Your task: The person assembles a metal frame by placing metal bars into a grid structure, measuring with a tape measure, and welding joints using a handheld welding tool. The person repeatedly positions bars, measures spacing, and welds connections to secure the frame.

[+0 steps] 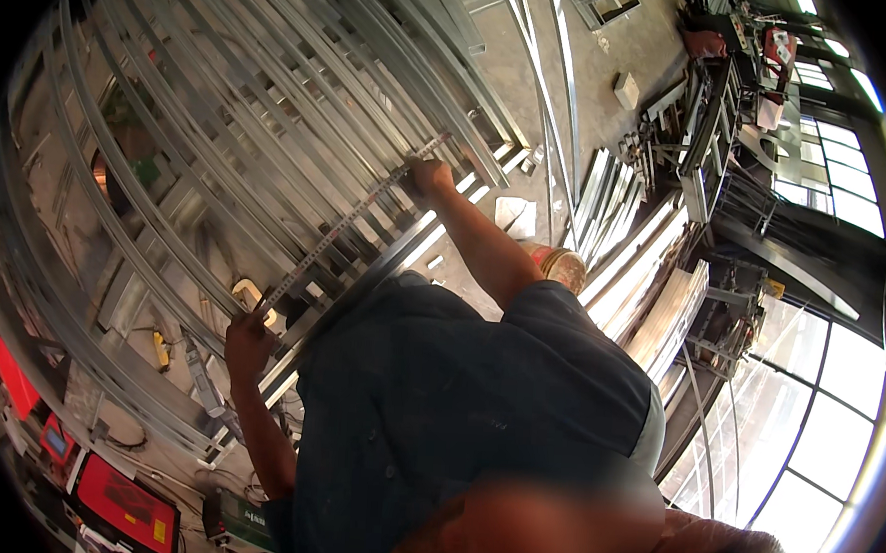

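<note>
A tape measure's pale blade (340, 233) is stretched slantwise over a row of long grey metal bars (270, 132). At its lower left end, my left hand (249, 344) is closed on the blade, beside the bars' near ends. My right hand (431, 179) grips the blade further up and to the right, with fingers bent over it above the bars. A crossing metal bar (404, 249) runs along the near ends of the row, just in front of my dark shirt. Whether the tape's case is in either hand is hidden.
Below the bars at left lie a grey power tool (202, 379) and a small yellow tool (162, 350). A red machine (122, 505) stands at lower left. A round bucket (562, 270) stands right of my right arm, near stacked metal lengths (612, 210) and a cluttered rack (711, 140).
</note>
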`<state>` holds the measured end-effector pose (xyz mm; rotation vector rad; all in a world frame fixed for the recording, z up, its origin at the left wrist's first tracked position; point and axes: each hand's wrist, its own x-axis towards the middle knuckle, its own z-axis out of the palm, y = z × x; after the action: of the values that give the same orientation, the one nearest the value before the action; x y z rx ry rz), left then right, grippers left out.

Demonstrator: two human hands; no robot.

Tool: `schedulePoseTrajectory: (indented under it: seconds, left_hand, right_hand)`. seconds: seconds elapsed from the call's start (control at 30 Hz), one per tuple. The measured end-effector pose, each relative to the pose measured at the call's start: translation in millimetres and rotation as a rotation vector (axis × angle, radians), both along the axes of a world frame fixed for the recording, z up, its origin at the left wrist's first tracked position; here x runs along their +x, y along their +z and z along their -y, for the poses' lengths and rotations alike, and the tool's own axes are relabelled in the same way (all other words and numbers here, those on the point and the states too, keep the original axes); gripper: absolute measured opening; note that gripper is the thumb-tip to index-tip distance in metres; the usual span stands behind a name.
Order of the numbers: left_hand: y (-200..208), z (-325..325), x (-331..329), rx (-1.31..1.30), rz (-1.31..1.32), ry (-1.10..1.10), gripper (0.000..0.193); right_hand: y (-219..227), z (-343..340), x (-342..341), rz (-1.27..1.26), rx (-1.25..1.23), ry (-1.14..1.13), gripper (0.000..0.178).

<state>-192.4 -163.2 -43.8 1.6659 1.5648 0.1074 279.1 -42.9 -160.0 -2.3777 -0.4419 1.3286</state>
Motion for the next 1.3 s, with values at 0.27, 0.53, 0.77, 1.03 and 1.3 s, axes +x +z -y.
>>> schedulePoseTrajectory:
  seconds: [0.27, 0.53, 0.77, 1.03, 1.3]
  left_hand:
    - [-4, 5, 8, 0.037, -0.01, 0.017, 0.048]
    - [-10, 10, 9, -0.011, -0.136, 0.038, 0.042]
    - [-19, 16, 9, -0.071, -0.236, 0.037, 0.043]
    - [-9, 15, 13, -0.138, -0.245, 0.079, 0.054]
    - [-7, 17, 14, -0.118, -0.241, 0.121, 0.05]
  right_hand:
    - [19, -1, -2, 0.173, 0.007, 0.21, 0.043]
    - [5, 4, 12, 0.547, 0.085, 1.053, 0.013]
    - [-76, 5, 56, 0.386, 0.005, 0.789, 0.027]
    - [-63, 3, 55, 0.373, -0.066, 0.691, 0.032]
    - [16, -12, 1, 0.082, -0.095, 0.106, 0.035]
